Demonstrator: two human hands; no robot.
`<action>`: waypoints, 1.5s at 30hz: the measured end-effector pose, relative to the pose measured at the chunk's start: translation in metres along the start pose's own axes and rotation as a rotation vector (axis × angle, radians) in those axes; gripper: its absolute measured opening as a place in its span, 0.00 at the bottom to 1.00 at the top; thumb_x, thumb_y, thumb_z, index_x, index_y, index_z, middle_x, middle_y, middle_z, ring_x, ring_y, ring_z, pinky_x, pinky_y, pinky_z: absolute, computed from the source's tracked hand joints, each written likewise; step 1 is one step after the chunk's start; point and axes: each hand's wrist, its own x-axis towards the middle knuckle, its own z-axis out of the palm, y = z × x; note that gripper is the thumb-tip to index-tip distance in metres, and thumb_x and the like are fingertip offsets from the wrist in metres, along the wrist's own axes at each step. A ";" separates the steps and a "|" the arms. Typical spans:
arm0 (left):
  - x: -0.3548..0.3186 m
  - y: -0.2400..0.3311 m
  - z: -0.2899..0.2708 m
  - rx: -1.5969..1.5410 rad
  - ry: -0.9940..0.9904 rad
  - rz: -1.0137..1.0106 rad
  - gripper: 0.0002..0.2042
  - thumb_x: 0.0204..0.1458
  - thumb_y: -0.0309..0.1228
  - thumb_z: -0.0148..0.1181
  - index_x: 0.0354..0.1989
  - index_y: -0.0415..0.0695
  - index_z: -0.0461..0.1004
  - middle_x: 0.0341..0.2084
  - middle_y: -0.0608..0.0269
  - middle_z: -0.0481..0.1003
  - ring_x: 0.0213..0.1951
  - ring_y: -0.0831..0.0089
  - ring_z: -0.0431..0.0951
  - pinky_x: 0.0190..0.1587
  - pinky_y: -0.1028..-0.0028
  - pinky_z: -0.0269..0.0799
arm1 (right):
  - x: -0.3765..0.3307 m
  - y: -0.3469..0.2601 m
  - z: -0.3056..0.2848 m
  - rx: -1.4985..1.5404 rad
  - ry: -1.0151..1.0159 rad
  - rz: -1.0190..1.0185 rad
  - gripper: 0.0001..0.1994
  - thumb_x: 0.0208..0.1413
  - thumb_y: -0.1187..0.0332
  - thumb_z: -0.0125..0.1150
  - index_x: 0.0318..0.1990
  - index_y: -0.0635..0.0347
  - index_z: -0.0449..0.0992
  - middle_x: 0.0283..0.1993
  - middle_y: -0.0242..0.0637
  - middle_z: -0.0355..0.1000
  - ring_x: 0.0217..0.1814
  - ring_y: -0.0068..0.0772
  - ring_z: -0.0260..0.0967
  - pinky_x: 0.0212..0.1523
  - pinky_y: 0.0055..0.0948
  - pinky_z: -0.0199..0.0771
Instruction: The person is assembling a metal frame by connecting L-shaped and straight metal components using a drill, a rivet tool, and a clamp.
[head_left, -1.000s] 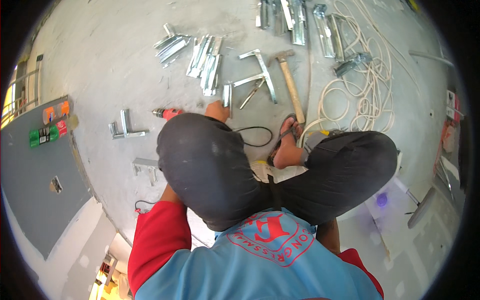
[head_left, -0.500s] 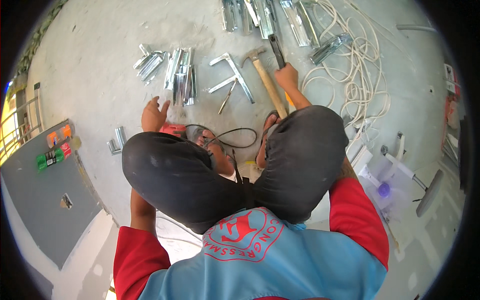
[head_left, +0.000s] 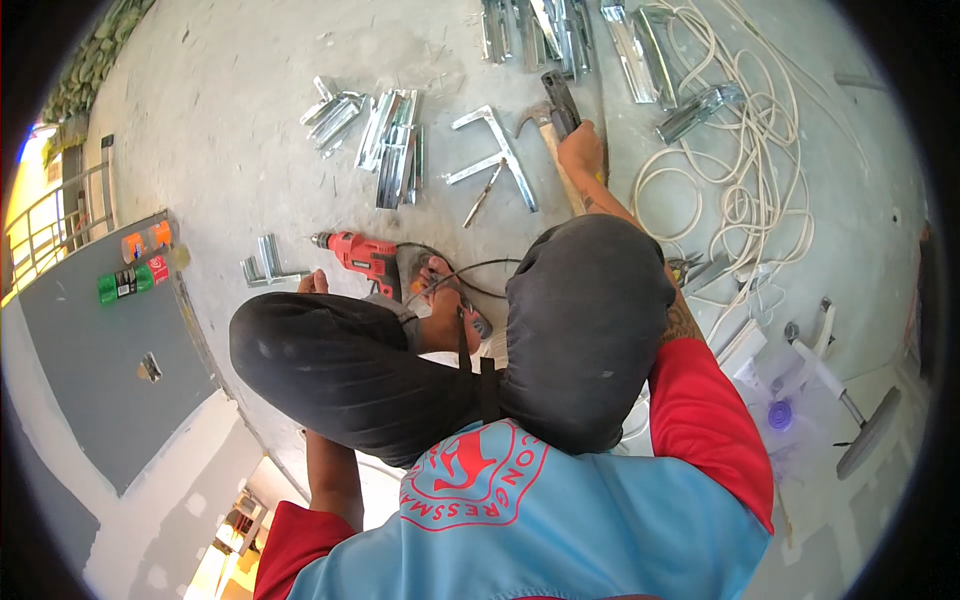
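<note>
My right hand (head_left: 582, 150) is closed around a dark, long-headed hand tool (head_left: 562, 103) whose exact kind I cannot make out. It is held over a claw hammer (head_left: 550, 140) with a wooden handle, partly covering it. Only some fingertips of my left hand (head_left: 313, 282) show past my left knee, close to an angled piece of shiny metal channel (head_left: 268, 264); whether they touch it is hidden. A red corded drill (head_left: 364, 257) lies beside that hand. Ahead, a bent metal bracket (head_left: 507, 160) rests on the floor with a thin rod-like tool (head_left: 484, 194) against it.
Stacks of cut metal channel (head_left: 395, 140) lie ahead, with more pieces (head_left: 530, 30) farther off. Tangled white cable (head_left: 745, 190) spreads at the right, near a fan-like object (head_left: 780, 412). A green bottle (head_left: 125, 284) lies on a grey panel (head_left: 90, 370) at the left.
My left hand has drawn back toward the metal piece by my left knee, mostly behind the knee. The drill is now uncovered. My right hand still holds the dark tool, now nearer the hammer's head.
</note>
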 end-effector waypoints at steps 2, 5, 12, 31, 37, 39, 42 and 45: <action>-0.008 -0.016 -0.005 -0.045 -0.011 -0.043 0.22 0.64 0.48 0.57 0.47 0.39 0.81 0.37 0.52 0.83 0.35 0.63 0.84 0.39 0.66 0.77 | 0.003 0.003 0.005 0.011 0.051 -0.032 0.21 0.51 0.69 0.68 0.50 0.69 0.70 0.47 0.59 0.78 0.50 0.61 0.77 0.50 0.51 0.78; -0.013 -0.034 -0.013 -0.113 -0.013 -0.082 0.21 0.65 0.47 0.57 0.47 0.38 0.81 0.37 0.53 0.83 0.34 0.64 0.83 0.38 0.68 0.77 | 0.005 0.005 0.006 0.043 0.074 -0.044 0.20 0.51 0.69 0.68 0.49 0.70 0.71 0.47 0.60 0.78 0.50 0.62 0.77 0.50 0.52 0.77; 0.012 -0.041 -0.054 -0.385 0.080 -0.105 0.20 0.66 0.45 0.56 0.46 0.38 0.81 0.36 0.55 0.83 0.33 0.69 0.82 0.37 0.71 0.77 | -0.012 -0.001 -0.029 0.034 -0.042 0.042 0.20 0.53 0.65 0.66 0.50 0.66 0.74 0.47 0.57 0.78 0.51 0.63 0.76 0.50 0.51 0.77; -0.159 0.378 -0.147 -1.128 -0.610 0.870 0.21 0.57 0.44 0.69 0.49 0.38 0.83 0.34 0.60 0.83 0.35 0.79 0.79 0.41 0.76 0.76 | -0.152 -0.142 -0.413 0.640 -0.476 -0.472 0.17 0.53 0.65 0.76 0.46 0.58 0.76 0.34 0.26 0.73 0.30 0.17 0.69 0.34 0.21 0.71; -0.159 0.354 -0.128 -1.271 -0.814 0.794 0.16 0.60 0.37 0.67 0.49 0.38 0.82 0.35 0.61 0.82 0.37 0.78 0.77 0.43 0.76 0.75 | -0.209 -0.151 -0.360 0.781 -0.426 -0.476 0.13 0.53 0.70 0.76 0.40 0.59 0.75 0.30 0.27 0.71 0.29 0.18 0.69 0.31 0.20 0.67; -0.160 0.350 -0.121 -1.250 -0.896 0.769 0.13 0.61 0.36 0.65 0.47 0.39 0.82 0.34 0.62 0.81 0.36 0.78 0.76 0.42 0.76 0.74 | -0.213 -0.140 -0.358 0.819 -0.476 -0.441 0.13 0.55 0.68 0.74 0.41 0.61 0.75 0.31 0.28 0.72 0.29 0.20 0.69 0.31 0.21 0.70; -0.154 0.353 -0.119 -1.427 -0.810 0.687 0.11 0.64 0.33 0.62 0.46 0.38 0.82 0.31 0.64 0.79 0.36 0.78 0.77 0.40 0.76 0.74 | -0.212 -0.131 -0.348 0.927 -0.519 -0.386 0.14 0.60 0.65 0.70 0.45 0.65 0.76 0.34 0.30 0.73 0.31 0.23 0.70 0.34 0.27 0.77; -0.137 0.349 -0.135 -1.672 -0.634 0.465 0.11 0.65 0.31 0.59 0.50 0.37 0.80 0.30 0.65 0.78 0.33 0.78 0.76 0.37 0.78 0.74 | -0.222 -0.120 -0.331 1.115 -0.703 -0.268 0.19 0.65 0.60 0.63 0.52 0.68 0.72 0.37 0.33 0.73 0.32 0.27 0.73 0.38 0.38 0.85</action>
